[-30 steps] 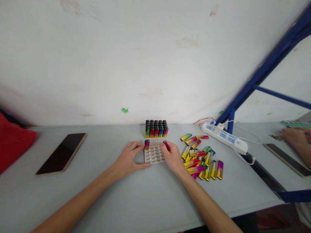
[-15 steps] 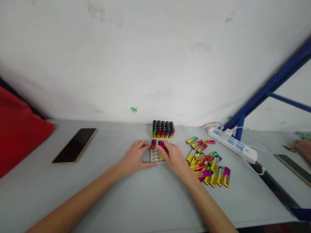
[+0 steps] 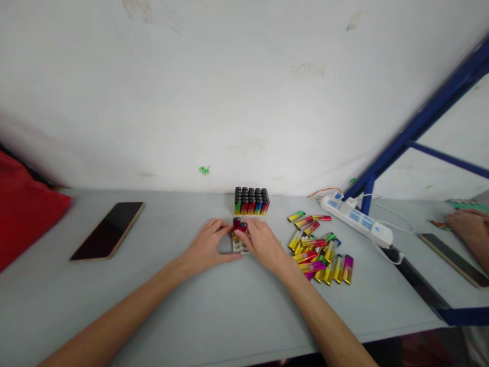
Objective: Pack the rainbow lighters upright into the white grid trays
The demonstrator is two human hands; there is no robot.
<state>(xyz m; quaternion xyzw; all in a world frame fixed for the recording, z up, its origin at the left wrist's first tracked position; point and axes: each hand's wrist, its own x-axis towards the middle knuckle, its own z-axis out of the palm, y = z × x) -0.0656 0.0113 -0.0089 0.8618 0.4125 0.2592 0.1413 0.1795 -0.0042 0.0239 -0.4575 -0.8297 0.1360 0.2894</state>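
Observation:
A small pale tray (image 3: 237,246) with rows of holes lies on the table in front of me, partly covered by my hands. My left hand (image 3: 208,244) grips its left side, thumb at the near corner and fingertips by the far end. One dark-topped lighter (image 3: 236,222) stands upright at the tray's far left. My right hand (image 3: 263,245) pinches another lighter (image 3: 243,227) just beside it, over the tray; its lower part is hidden by my fingers. Behind the tray stands a block of upright lighters (image 3: 251,203) with black tops and coloured bodies.
A loose pile of shiny lighters (image 3: 314,255) lies to the right. Beyond it are a white power strip (image 3: 355,216) with cables and a blue metal frame (image 3: 397,145). A phone (image 3: 109,230) and red cloth (image 3: 28,216) are left. Another person's hand (image 3: 468,227) shows far right.
My right hand has brought its lighter left, close against the standing one. My left hand keeps its place at the tray. The whole view has shifted slightly.

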